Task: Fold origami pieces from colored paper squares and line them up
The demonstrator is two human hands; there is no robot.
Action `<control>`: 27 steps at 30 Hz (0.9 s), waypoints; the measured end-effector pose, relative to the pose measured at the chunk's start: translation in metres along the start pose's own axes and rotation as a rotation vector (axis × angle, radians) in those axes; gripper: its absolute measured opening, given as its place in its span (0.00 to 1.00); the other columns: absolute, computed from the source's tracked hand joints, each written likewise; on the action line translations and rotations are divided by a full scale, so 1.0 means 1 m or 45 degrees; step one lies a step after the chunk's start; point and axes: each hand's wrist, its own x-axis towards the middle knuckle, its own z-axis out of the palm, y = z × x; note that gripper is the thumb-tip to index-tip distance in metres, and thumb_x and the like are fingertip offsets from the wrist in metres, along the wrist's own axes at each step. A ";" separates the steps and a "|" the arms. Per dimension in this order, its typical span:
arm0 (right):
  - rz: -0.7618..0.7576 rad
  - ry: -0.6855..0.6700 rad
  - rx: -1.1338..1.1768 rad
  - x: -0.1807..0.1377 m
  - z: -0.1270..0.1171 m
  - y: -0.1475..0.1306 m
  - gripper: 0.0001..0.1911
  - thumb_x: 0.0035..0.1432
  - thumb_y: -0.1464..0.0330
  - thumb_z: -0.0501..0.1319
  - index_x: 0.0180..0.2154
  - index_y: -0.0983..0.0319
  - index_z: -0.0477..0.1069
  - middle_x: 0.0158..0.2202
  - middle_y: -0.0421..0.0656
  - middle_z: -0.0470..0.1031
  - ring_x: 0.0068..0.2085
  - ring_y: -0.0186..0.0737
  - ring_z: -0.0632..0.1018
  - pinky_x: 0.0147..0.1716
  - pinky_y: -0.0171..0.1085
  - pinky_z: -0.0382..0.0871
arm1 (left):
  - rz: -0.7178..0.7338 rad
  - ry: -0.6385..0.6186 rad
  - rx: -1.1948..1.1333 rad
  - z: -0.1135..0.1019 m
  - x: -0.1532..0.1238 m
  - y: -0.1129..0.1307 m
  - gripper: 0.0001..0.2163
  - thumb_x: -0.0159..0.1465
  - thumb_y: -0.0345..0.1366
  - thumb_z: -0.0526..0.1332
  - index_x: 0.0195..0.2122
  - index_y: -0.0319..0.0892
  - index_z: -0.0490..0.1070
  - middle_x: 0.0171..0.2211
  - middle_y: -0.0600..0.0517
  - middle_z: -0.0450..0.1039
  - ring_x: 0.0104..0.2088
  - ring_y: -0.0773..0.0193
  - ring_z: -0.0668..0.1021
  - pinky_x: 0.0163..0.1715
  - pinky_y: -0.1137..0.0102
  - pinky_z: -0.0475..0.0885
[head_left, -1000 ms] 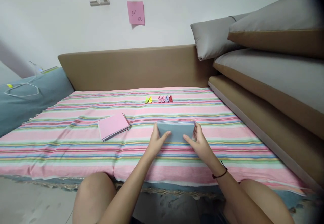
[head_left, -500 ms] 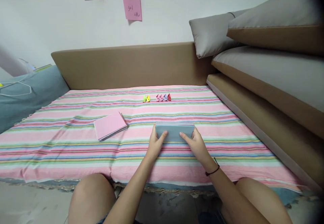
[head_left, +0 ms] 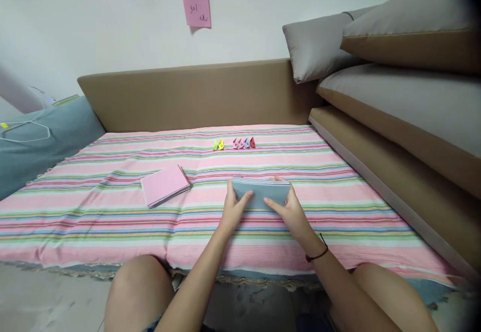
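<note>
Between my two hands is a stack of paper [head_left: 259, 192] with a blue-grey sheet facing me and several thin edges along its top. My left hand [head_left: 233, 206] grips its left end, thumb on the front face. At the right end my right hand [head_left: 287, 209] clasps it the same way, with a fingertip showing behind the top edge. A second stack of paper [head_left: 165, 186], pink on top, lies on the striped cloth to the left. Farther back stand small folded paper pieces: a green and yellow pair [head_left: 218, 144] and a pink, lilac and red row [head_left: 244, 143].
A pink striped cloth [head_left: 112, 222] covers the seat, wrinkled at the left. Behind it rises a brown backrest [head_left: 188, 99]. Grey and brown cushions [head_left: 398, 91] are piled on the right, and a blue-grey armrest [head_left: 63, 129] stands on the left.
The stack in my hands has risen slightly and its top edge now bows, with the sheet edges showing more. Both thumbs have shifted inward a little. The view has tilted slightly.
</note>
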 end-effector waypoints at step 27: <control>-0.036 -0.173 -0.200 0.016 -0.021 0.007 0.18 0.58 0.60 0.59 0.49 0.57 0.67 0.49 0.46 0.75 0.51 0.48 0.74 0.52 0.49 0.66 | -0.070 -0.135 0.111 -0.039 0.010 0.004 0.14 0.55 0.40 0.65 0.42 0.43 0.71 0.38 0.50 0.75 0.40 0.58 0.76 0.41 0.66 0.70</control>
